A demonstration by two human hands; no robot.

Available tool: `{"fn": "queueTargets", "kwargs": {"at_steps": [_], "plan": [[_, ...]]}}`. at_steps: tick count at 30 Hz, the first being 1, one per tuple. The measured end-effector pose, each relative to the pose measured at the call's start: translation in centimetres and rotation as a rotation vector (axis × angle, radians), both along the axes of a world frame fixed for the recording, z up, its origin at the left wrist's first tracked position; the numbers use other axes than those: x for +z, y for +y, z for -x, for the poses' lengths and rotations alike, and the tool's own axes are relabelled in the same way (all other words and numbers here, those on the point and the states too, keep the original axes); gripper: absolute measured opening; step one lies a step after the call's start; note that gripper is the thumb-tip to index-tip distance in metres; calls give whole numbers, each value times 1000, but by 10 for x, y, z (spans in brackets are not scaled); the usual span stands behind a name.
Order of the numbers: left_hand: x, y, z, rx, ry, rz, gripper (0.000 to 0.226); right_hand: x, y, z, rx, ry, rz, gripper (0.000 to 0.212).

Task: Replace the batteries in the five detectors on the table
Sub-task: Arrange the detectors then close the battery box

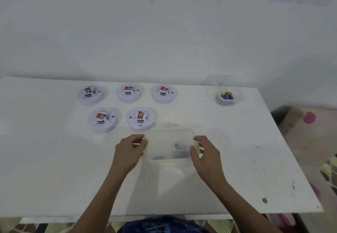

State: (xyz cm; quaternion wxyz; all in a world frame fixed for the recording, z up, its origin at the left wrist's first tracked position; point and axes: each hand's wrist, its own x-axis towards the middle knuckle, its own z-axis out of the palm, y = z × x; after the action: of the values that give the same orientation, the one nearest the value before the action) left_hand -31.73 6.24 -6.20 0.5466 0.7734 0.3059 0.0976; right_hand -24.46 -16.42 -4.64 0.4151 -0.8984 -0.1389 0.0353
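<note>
Head view: the left hand [130, 149] curls round the left end of a translucent box [170, 141] and the right hand [204, 152] round its right end (contents too blurred to name). The five detectors [140, 119] sit just beyond the box and to its left, and none looks opened. The batteries [227, 96] lie in a clear tub [223, 87] well beyond the box, to its right. This looks like setup. The next move calls for freeing a hand to take the detector nearest the box.

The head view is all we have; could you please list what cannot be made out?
- Head view: contents of the translucent container gripped by the left hand and right hand; cloudy walls and blur leave only bluish shapes.
- Head view: count of batteries in the clear tub; too small.
- Head view: print on the detectors' red labels; too small.
</note>
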Motion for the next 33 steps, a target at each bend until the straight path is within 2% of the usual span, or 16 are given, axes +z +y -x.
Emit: {"fn": "queueTargets", "kwargs": {"at_steps": [4,7,12,14,16,18,20,23,25,29,33], "plan": [[2,0,-2,2,25,8,26,11,3,-11,-53,146,6,37],[0,3,-3,-6,47,49,31,16,7,-17,-76,195,37,35],[0,3,-4,-34,26,125,25,17,14,-24,-53,239,136,34],[1,5,-4,-59,15,128,27,19,10,-28,-4,273,121,41],[3,5,-4,-125,14,48,31,21,6,-36,67,283,107,55],[7,1,-3,-238,23,-52,47,23,7,-42,166,227,212,64],[7,-1,-3,-383,52,-118,77,24,12,-45,284,153,328,66],[-1,0,-6,-545,150,-210,121,24,17,-46,371,123,329,58],[-3,2,-9,-591,179,-261,131,23,19,-46,332,92,321,50],[-3,6,-17,-522,111,-337,111,25,14,-48,223,46,371,47],[-7,2,-24,-288,16,-313,60,28,5,-51,161,148,349,41]]}}
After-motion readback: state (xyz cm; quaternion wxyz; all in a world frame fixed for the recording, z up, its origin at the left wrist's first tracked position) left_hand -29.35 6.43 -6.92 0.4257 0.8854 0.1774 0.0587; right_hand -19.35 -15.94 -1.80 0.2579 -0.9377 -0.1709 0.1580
